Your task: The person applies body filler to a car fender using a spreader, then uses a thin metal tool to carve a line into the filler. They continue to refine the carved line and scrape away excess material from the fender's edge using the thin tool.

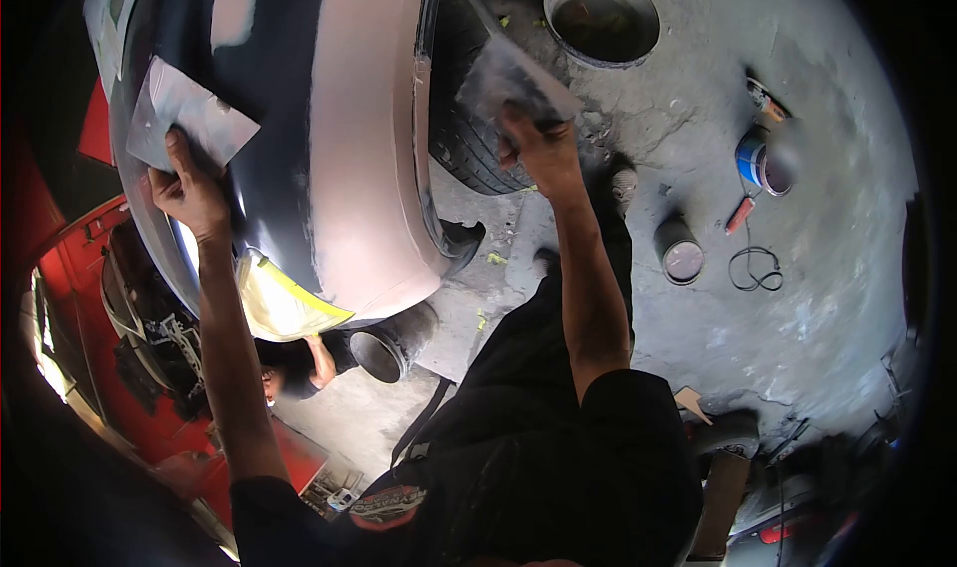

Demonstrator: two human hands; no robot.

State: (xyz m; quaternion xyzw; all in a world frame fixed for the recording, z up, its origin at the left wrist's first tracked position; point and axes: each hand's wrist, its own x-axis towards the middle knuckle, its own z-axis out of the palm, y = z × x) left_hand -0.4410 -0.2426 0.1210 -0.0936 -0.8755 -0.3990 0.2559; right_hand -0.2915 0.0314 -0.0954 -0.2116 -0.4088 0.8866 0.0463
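In the head view, the left hand pinches a flat, four-sided pale grey plate along its near edge, thumb laid across the upper face and the other fingers mostly hidden. The plate is over the outer edge of a dark car body panel (whether it touches the paint, I cannot tell).

The right hand has its fingers curled and closed on the lower edge of a thin, smeared grey rectangular sheet, slightly blurred, in front of a black rubber tyre. Between the hands, a broad pinkish-beige coating runs down the panel to its wheel-arch edge. At the panel's lower corner, yellow tape borders a bright headlight; below it show another person's hand and a dark cylindrical bucket.

On the grey concrete floor, a round grey bucket of murky liquid stands near the tyre. Towards the floor's far edge are a blue can, a red-handled tool and a looped black cord.
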